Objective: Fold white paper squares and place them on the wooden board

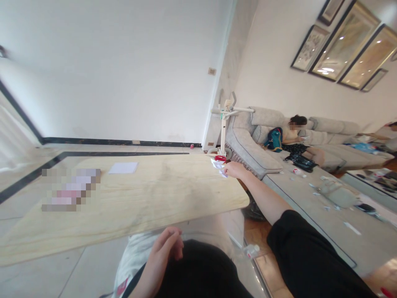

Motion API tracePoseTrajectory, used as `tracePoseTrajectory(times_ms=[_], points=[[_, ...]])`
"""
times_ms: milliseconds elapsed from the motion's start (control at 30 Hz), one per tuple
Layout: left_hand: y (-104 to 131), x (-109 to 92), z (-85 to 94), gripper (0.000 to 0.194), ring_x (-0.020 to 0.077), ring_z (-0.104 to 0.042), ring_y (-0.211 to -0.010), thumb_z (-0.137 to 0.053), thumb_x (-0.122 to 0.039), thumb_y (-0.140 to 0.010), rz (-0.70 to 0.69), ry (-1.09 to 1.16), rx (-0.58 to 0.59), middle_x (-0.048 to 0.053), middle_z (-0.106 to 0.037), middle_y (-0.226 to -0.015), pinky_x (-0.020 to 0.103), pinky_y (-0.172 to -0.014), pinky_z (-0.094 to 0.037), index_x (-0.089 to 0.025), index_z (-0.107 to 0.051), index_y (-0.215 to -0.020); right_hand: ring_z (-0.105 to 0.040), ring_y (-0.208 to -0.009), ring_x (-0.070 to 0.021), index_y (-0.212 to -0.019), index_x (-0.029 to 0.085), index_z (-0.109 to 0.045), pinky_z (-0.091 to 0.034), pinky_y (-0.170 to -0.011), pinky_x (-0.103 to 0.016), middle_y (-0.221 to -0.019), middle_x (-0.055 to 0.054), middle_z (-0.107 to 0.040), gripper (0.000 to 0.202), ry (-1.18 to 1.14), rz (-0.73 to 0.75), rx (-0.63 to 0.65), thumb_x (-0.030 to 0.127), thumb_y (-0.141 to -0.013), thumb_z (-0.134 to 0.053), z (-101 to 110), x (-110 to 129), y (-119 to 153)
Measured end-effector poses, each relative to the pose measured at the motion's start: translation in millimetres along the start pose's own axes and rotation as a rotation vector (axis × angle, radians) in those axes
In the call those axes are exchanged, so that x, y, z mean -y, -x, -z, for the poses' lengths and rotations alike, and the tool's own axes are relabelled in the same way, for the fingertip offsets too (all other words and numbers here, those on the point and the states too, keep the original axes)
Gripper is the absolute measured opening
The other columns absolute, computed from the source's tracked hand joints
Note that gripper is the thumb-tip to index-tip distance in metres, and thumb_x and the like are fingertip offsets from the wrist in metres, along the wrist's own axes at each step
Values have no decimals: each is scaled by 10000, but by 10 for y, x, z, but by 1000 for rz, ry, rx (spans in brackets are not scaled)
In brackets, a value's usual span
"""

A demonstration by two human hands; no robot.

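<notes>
- The surface [145, 188] is a long board of pale wood with visible grain, greyish smudges and a rounded corner at its right end.
- Small folded-looking white papers [216, 164] lie at its far right edge, beside scissors [220, 158] with smooth red handles.
- The right hand [232, 169] reaches to these papers, fingers against them; I cannot tell whether it grips one.
- The left hand [171, 243] is released, fingers loosely curled, near the lap at the near edge.
- A flat, rectangular white sheet [123, 167] lies far left; nearer the left end, a pixelated item [72, 189] is unreadable.
- Beyond stands a plain, pale wall [124, 74] with a dark, stone-like baseboard [149, 142].
- Right, a padded grey fabric sofa [248, 138] seats a person [294, 134] beside a teal backpack [274, 139].
- Above hang dark-framed, glossy rectangular pictures [344, 43].
</notes>
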State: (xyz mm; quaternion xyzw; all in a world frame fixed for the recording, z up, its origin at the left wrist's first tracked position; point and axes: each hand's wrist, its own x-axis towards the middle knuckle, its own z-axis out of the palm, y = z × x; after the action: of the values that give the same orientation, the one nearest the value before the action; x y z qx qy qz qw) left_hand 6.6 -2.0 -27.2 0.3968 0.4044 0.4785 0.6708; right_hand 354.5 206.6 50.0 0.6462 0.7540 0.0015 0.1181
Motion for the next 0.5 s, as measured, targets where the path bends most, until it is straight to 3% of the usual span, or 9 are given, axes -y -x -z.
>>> tracePoseTrajectory(times_ms=[233, 500], points=[[-6, -33, -25, 263, 165, -511, -528, -699, -439, -762, -18, -74, -7, 3, -576, -557, 288, -538, -423, -197, -630, -687, -630, -1030, -231, -1210, 184, -593, -549, -858, -422, -1241, -90, -603, 287, 14, -12, 29, 310, -953, -584, -95, -14, -40], [-5, 8, 20, 259, 166, -517, -534, -683, -437, -779, -6, -73, -1, 9, -581, -560, 289, -545, -428, -191, -629, -717, -631, -1030, -230, -1218, 181, -586, -549, -857, -425, -1240, -94, -602, 296, 6, 15, -44, 308, -951, -587, -218, -96, -55]])
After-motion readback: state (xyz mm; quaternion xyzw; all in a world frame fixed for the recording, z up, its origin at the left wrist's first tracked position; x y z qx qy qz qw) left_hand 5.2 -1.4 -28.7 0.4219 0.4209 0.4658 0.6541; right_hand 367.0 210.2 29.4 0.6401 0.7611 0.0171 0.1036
